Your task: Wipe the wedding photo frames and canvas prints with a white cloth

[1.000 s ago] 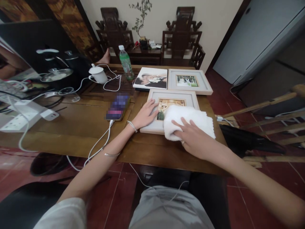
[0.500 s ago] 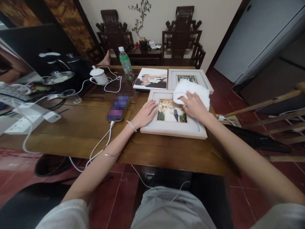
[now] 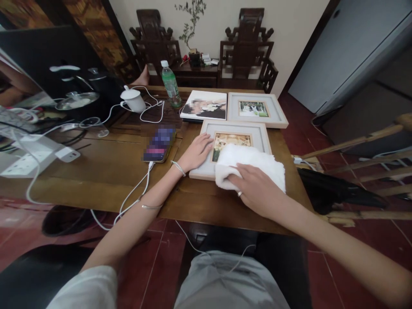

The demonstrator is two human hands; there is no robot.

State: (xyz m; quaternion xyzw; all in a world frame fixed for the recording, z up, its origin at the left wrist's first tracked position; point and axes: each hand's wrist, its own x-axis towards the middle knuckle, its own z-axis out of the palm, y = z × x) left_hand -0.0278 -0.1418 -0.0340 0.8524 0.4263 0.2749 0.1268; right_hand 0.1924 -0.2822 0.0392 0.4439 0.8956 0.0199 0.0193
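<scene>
A picture frame (image 3: 236, 125) with a light wood edge and a small photo lies flat on the wooden table, close to me. My left hand (image 3: 198, 152) rests with fingers stretched on its left side. Over the lower right of the frame, my right hand (image 3: 254, 184) grips a folded white towel (image 3: 247, 156), which covers part of the photo and the frame's near right corner. Behind lie a second picture frame (image 3: 277, 107) and, to its left, a white-edged photo panel (image 3: 206, 105) on top of something dark.
Left of the frame are a phone (image 3: 160, 143) on a charging cable, a green-labelled bottle (image 3: 171, 85) and a lidded white cup (image 3: 133, 99). Farther left sit a power strip (image 3: 28, 159), a glass (image 3: 96, 126) and a pot (image 3: 77, 103). A bare foot shows behind the table.
My right hand has drawn the towel from the frame's upper right down toward me, uncovering the frame behind. My left hand has stayed in place.
</scene>
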